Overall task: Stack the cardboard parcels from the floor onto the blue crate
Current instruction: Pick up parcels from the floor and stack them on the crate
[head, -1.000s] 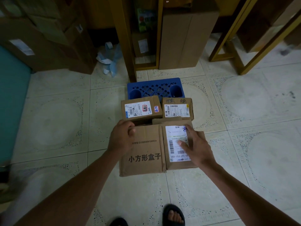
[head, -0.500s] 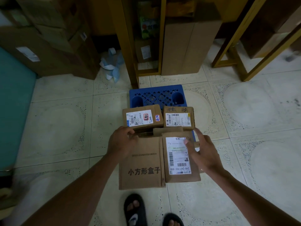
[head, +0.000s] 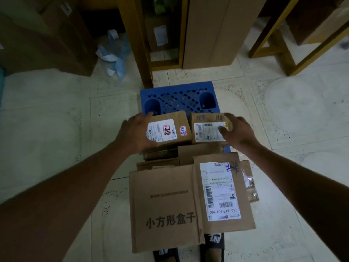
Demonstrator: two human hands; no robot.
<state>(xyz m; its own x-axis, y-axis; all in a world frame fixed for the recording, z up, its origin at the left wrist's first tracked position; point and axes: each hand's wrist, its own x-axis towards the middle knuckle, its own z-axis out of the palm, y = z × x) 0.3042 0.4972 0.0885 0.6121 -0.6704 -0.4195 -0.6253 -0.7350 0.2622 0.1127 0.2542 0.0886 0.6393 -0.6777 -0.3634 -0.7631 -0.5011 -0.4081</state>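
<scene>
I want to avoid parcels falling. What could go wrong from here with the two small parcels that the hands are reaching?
1. The left hand and the right hand each take a different small parcel; a one-handed hold may slip.
2. These parcels sit on other boxes, so moving them may shift the uneven pile.
3. The large near box seems to overhang the blue crate towards the feet and could tip.

Both hands (head: pixel 136 133) forward onto far parcels (head: pixel 170 129)
</scene>
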